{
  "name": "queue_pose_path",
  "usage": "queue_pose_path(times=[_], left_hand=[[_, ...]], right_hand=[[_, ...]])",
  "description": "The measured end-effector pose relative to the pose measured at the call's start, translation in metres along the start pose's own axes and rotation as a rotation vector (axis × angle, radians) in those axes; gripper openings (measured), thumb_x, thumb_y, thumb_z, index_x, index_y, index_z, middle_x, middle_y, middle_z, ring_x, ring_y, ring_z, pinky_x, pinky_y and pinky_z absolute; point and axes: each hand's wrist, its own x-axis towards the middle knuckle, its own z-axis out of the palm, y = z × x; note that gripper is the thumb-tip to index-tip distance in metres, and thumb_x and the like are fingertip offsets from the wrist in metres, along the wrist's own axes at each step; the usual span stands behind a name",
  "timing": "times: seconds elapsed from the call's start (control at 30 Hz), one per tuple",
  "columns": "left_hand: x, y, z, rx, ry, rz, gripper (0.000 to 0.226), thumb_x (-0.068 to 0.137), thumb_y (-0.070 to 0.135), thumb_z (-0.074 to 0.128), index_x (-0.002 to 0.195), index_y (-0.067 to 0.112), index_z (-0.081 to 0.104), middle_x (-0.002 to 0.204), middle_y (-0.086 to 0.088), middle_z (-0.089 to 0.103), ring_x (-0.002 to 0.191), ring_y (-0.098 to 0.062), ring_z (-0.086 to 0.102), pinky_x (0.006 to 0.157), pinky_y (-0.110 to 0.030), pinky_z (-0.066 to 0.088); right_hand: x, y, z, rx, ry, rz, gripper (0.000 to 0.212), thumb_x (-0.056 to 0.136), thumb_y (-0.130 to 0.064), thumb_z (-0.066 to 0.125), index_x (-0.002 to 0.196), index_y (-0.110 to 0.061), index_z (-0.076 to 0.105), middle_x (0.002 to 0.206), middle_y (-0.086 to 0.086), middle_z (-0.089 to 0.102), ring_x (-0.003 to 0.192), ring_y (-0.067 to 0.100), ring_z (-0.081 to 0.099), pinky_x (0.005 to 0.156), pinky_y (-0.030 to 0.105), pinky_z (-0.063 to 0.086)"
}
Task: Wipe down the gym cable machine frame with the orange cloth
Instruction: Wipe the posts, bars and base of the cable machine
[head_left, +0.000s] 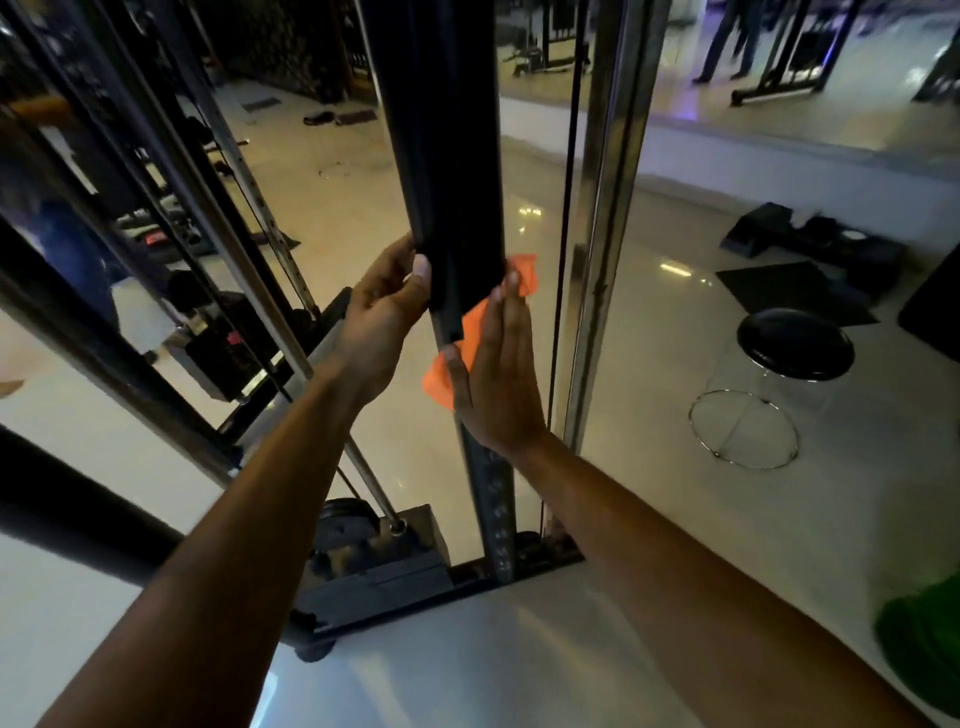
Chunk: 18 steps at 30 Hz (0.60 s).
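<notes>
Two bare forearms reach forward from the bottom edge over a glossy pale tiled floor (649, 467) that mirrors ceiling lights. Beyond them stands the frame (447, 156), its broad matte black upright ending in a cut lower edge, with a narrower perforated metal post below it and polished chrome posts (608, 208) and a thin black cable just to its right. A mirror wall (779, 78) at the back reflects other gym gear and someone's legs. Dark mats (795, 291) lie on the floor to the right, near a round black-topped stool (795, 343) on a chrome ring base. The left hand (384, 317) grips the upright's left edge, fingers curled round it. The right hand (493, 374), fingers straight and together, presses the orange cloth (452, 374) flat against the upright's right side at its lower end. No writing is legible.
</notes>
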Motion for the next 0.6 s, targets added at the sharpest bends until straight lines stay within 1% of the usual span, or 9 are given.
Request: queue_pose_path(times=[0.1,0.13,0.2,0.23,0.27,0.37,0.47,0.53,0.6], left_hand=[[0.003,-0.032,-0.001,-0.024,0.029,-0.031,0.053,0.112,0.039,0.057,0.159,0.015,0.048,0.155,-0.011,0.057,0.147,-0.029,0.053,0.12,-0.057,0.044],[0.003,-0.043,-0.001,-0.028,0.035,-0.043,0.054,0.111,0.041,0.058,0.157,0.014,0.05,0.152,-0.011,0.06,0.145,-0.03,0.054,0.117,-0.055,0.047],[-0.001,-0.059,0.003,-0.017,0.031,-0.024,0.044,0.115,0.038,0.051,0.153,0.016,0.055,0.145,-0.005,0.067,0.141,-0.024,0.059,0.11,-0.042,0.051],[-0.003,-0.067,0.006,-0.022,0.019,0.001,0.041,0.116,0.036,0.047,0.152,0.017,0.056,0.145,-0.003,0.068,0.14,-0.021,0.061,0.111,-0.04,0.051],[-0.005,-0.075,0.01,-0.027,0.018,0.027,0.04,0.117,0.034,0.046,0.152,0.017,0.057,0.146,-0.002,0.067,0.14,-0.019,0.061,0.115,-0.041,0.049],[-0.005,-0.093,0.014,-0.028,0.019,0.105,0.045,0.114,0.039,0.052,0.155,0.019,0.055,0.151,0.001,0.064,0.143,-0.016,0.057,0.123,-0.046,0.041],[0.004,-0.121,0.009,-0.1,0.06,0.157,0.068,0.102,0.05,0.066,0.16,0.018,0.049,0.156,0.0,0.06,0.145,-0.017,0.055,0.127,-0.05,0.037],[0.005,-0.134,0.005,-0.101,0.064,0.164,0.072,0.099,0.049,0.069,0.16,0.018,0.047,0.154,0.001,0.061,0.143,-0.019,0.057,0.126,-0.051,0.038],[-0.002,-0.145,0.003,-0.068,0.06,0.146,0.071,0.1,0.048,0.07,0.161,0.02,0.047,0.155,0.0,0.061,0.144,-0.021,0.057,0.124,-0.051,0.042]], right_hand=[[0.042,-0.01,-0.011,0.064,0.122,-0.046,0.079,0.113,-0.036,0.052,0.17,0.0,0.01,0.18,0.019,0.002,0.167,0.037,0.011,0.129,0.062,0.025],[0.04,-0.006,-0.01,0.064,0.14,-0.078,0.079,0.113,-0.033,0.053,0.17,-0.001,0.009,0.181,0.016,0.001,0.168,0.035,0.009,0.13,0.061,0.025],[0.007,0.017,0.004,-0.011,0.102,-0.122,0.079,0.115,-0.035,0.051,0.172,-0.008,0.004,0.181,0.009,-0.006,0.169,0.031,0.005,0.13,0.06,0.025],[-0.02,0.031,0.015,-0.061,0.058,-0.127,0.079,0.115,-0.038,0.049,0.173,-0.012,0.001,0.181,0.009,-0.008,0.169,0.031,0.004,0.13,0.06,0.026],[-0.048,0.045,0.024,-0.087,0.019,-0.129,0.079,0.116,-0.041,0.046,0.173,-0.014,-0.001,0.182,0.009,-0.008,0.169,0.031,0.004,0.129,0.06,0.028],[-0.088,0.073,0.036,-0.103,-0.033,-0.151,0.079,0.116,-0.042,0.044,0.174,-0.011,0.0,0.182,0.01,-0.005,0.169,0.031,0.005,0.129,0.058,0.028],[-0.057,0.06,0.028,-0.099,0.029,-0.22,0.078,0.116,-0.043,0.042,0.173,-0.006,0.003,0.182,0.01,-0.009,0.169,0.025,-0.003,0.133,0.056,0.019],[-0.033,0.048,0.021,-0.121,0.098,-0.239,0.078,0.116,-0.042,0.043,0.173,-0.007,0.003,0.182,0.01,-0.009,0.169,0.027,-0.002,0.134,0.055,0.018],[-0.038,0.051,0.026,-0.123,0.123,-0.248,0.078,0.116,-0.042,0.042,0.174,-0.01,0.001,0.182,0.008,-0.01,0.169,0.026,-0.002,0.134,0.054,0.018]])
